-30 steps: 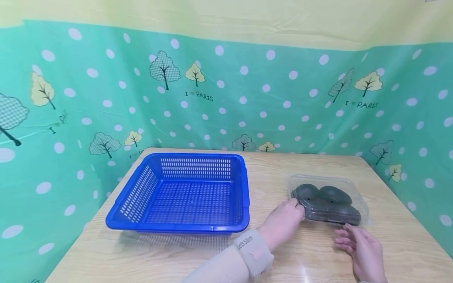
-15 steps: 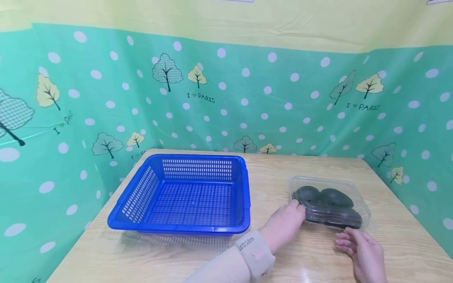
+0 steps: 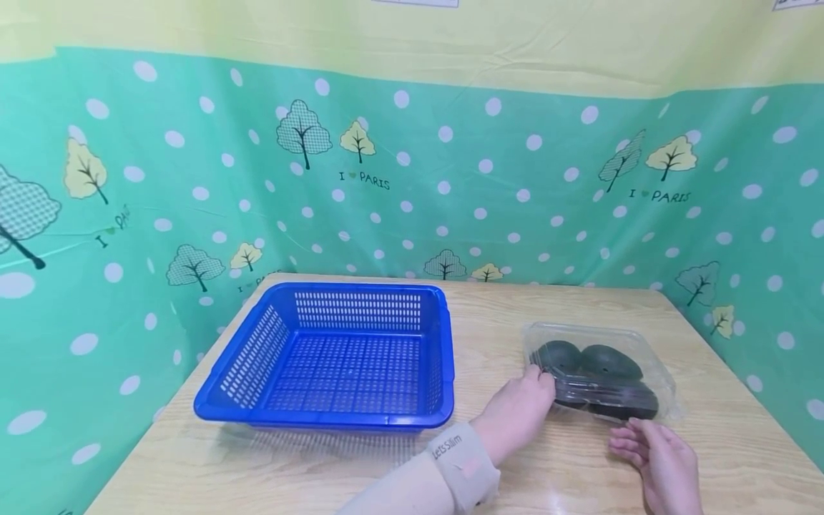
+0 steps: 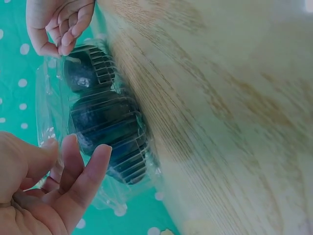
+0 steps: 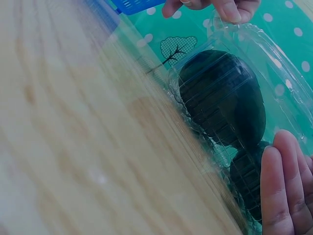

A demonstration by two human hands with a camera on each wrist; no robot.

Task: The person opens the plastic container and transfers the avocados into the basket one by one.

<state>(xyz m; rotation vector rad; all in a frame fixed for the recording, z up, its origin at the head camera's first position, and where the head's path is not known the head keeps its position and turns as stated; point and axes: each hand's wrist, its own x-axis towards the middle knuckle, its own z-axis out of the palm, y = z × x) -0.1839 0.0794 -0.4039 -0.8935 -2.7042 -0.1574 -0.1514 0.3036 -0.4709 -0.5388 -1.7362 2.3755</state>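
A clear plastic clamshell box [image 3: 651, 361] sits on the right of the table, holding several dark green avocados [image 3: 610, 363]. My left hand [image 3: 518, 404] pinches the box's near left corner between thumb and fingers. At the near right edge, the thumb and forefinger of my right hand [image 3: 663, 454] pinch the rim, while its other fingers curl loosely below. Ribbed plastic runs over the avocados [image 4: 105, 117] in the left wrist view. Seen from the right wrist, the left fingertips [image 5: 230, 12] grip the clear rim, above a large avocado [image 5: 222, 93].
Left of the box stands a blue perforated plastic basket [image 3: 344, 415], with nothing in it. Both rest on a light wood table [image 3: 489, 315]. A green and yellow printed cloth [image 3: 386, 214] hangs behind the table and along its sides.
The head view has tilted up slightly, so everything sits a little lower. Both hands keep their places at the box, and the front avocados show a bit more at the near edge.
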